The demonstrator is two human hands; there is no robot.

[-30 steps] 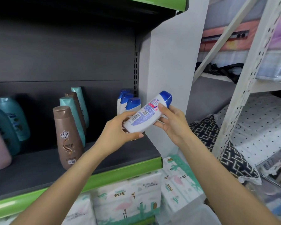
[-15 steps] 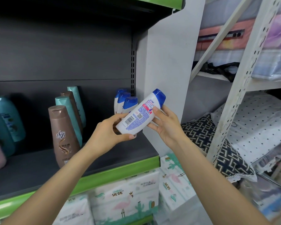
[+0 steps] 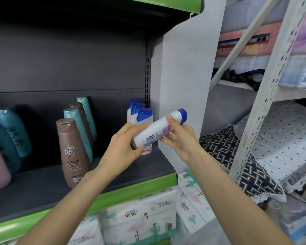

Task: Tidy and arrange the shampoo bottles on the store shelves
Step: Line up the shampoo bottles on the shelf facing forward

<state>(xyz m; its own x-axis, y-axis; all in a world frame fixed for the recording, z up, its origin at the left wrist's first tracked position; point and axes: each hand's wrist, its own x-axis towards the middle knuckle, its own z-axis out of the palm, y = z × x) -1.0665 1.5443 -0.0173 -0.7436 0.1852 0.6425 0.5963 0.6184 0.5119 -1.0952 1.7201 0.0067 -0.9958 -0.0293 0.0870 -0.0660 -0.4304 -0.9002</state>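
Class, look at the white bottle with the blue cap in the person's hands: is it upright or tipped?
Tipped. The white bottle lies slanted, cap up-right, base down-left, held off the shelf by both hands.

A dark shelf (image 3: 131, 175) with a green front edge has open floor along its front and right end, beside a grey side panel (image 3: 184, 76). A row of three white bottles with blue caps (image 3: 140, 114) stands against that panel at the back corner. To their left a clear gap, then a brown bottle (image 3: 72, 152) at the front with teal bottles (image 3: 81, 124) close behind it. Another gap, then more teal bottles (image 3: 14, 131) at far left. Tall clear space above all bottles, up to the next shelf
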